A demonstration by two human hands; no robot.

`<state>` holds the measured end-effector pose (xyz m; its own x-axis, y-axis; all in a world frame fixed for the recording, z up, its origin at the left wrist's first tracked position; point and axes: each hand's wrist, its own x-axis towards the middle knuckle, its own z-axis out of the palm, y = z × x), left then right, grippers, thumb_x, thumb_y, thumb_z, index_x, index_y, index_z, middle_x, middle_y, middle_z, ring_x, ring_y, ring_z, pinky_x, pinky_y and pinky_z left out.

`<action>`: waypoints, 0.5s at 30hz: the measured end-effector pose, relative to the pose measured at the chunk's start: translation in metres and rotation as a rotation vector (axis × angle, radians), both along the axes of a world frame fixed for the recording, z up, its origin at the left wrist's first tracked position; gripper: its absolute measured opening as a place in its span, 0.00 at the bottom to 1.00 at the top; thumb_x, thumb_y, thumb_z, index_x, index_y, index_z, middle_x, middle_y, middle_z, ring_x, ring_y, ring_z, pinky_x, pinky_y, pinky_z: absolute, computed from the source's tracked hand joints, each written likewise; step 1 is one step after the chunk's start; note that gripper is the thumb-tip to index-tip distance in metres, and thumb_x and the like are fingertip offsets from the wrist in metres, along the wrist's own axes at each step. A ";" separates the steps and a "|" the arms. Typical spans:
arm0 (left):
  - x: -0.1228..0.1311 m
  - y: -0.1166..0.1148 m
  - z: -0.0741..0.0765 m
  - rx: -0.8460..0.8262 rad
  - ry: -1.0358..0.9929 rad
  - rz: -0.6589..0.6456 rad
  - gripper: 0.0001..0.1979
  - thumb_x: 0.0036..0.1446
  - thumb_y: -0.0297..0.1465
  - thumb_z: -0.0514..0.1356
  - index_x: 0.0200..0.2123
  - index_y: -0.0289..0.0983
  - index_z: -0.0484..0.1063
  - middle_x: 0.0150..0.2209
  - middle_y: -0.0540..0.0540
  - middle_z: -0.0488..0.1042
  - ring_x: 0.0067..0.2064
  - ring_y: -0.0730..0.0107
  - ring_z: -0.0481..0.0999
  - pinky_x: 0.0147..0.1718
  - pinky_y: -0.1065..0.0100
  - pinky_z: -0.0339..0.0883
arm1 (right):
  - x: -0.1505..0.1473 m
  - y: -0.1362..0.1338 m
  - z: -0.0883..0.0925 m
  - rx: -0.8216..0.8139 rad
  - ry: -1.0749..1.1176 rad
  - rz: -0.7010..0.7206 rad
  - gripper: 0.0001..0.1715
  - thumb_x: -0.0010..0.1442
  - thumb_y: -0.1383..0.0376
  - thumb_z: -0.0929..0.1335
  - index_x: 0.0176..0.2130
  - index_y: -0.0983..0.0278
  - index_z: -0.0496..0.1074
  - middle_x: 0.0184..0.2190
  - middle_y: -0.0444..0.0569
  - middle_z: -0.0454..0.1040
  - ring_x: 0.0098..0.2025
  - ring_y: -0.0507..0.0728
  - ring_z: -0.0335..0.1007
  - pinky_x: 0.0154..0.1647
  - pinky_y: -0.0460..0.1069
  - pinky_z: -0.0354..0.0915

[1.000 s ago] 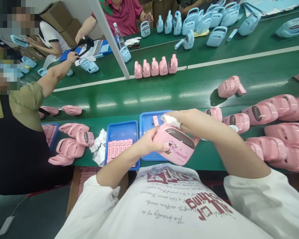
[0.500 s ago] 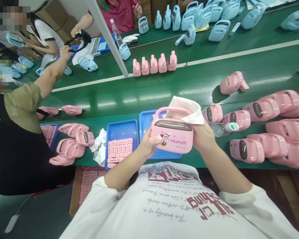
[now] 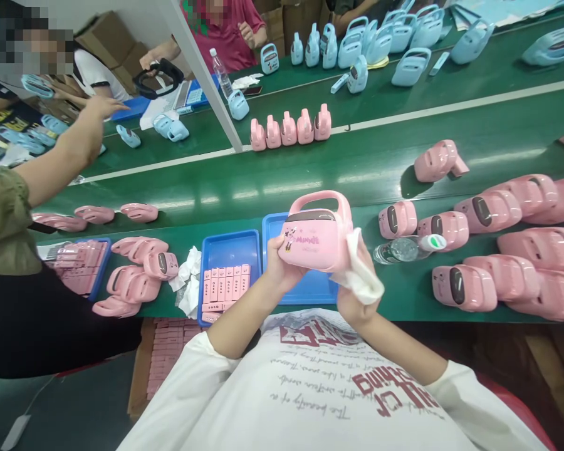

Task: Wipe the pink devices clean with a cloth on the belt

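Observation:
A pink plastic case with a carry handle (image 3: pixel 314 241), a dark window strip and a printed cartoon figure is held up over a blue tray (image 3: pixel 310 291). My left hand (image 3: pixel 282 266) grips its left end and underside, fingers closed. At the right end, my right hand (image 3: pixel 357 304) is closed on a white cloth (image 3: pixel 363 269), which touches the case's side. The cloth hides part of the right fingers. Left of that tray, a second blue tray (image 3: pixel 230 245) holds several small pink boxy parts (image 3: pixel 226 283).
Many pink cases (image 3: pixel 486 207) stand on the right, near a clear bottle (image 3: pixel 397 250). Crumpled white paper (image 3: pixel 188 282) lies left of the trays. A row of pink cases (image 3: pixel 289 129) stands beyond, near a metal post (image 3: pixel 207 75). A co-worker's arm (image 3: pixel 70 150) reaches in at left.
The case has turned, showing its right side. My right hand and the cloth have moved down from the handle to that side. The co-worker at left has let go of a black strap.

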<state>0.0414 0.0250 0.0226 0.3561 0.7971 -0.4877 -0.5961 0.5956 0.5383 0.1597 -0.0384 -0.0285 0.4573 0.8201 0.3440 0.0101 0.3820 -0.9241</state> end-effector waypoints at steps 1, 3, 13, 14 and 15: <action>0.000 0.001 -0.002 -0.032 -0.027 -0.044 0.27 0.39 0.47 0.58 0.42 0.39 0.72 0.35 0.47 0.78 0.37 0.61 0.75 0.30 0.67 0.67 | 0.001 0.004 0.005 -0.017 0.098 -0.053 0.33 0.59 0.44 0.59 0.57 0.56 0.67 0.58 0.50 0.68 0.64 0.66 0.58 0.64 0.65 0.56; -0.001 0.002 -0.006 -0.093 -0.065 -0.121 0.28 0.40 0.49 0.58 0.43 0.39 0.72 0.36 0.46 0.78 0.36 0.61 0.74 0.29 0.67 0.67 | 0.005 0.015 0.018 -0.126 0.310 -0.114 0.28 0.61 0.49 0.61 0.56 0.56 0.68 0.53 0.50 0.72 0.61 0.62 0.63 0.61 0.61 0.61; 0.005 0.011 0.004 -0.139 -0.001 -0.307 0.33 0.52 0.53 0.55 0.54 0.38 0.65 0.41 0.42 0.76 0.39 0.62 0.78 0.32 0.65 0.74 | 0.050 0.071 0.039 -0.408 0.263 0.354 0.29 0.51 0.47 0.69 0.47 0.61 0.69 0.52 0.48 0.72 0.59 0.58 0.65 0.61 0.53 0.60; 0.006 0.013 0.004 -0.129 -0.005 -0.319 0.34 0.52 0.53 0.55 0.56 0.38 0.63 0.43 0.41 0.76 0.39 0.61 0.78 0.32 0.65 0.74 | 0.050 0.078 0.037 -0.469 0.305 0.383 0.28 0.51 0.48 0.70 0.46 0.61 0.69 0.51 0.49 0.73 0.56 0.59 0.67 0.59 0.54 0.62; 0.007 0.014 0.004 -0.119 -0.002 -0.330 0.35 0.52 0.53 0.56 0.58 0.38 0.62 0.43 0.40 0.76 0.40 0.59 0.79 0.32 0.65 0.74 | 0.050 0.084 0.035 -0.532 0.365 0.400 0.26 0.50 0.49 0.69 0.44 0.62 0.69 0.48 0.49 0.75 0.54 0.59 0.69 0.57 0.54 0.65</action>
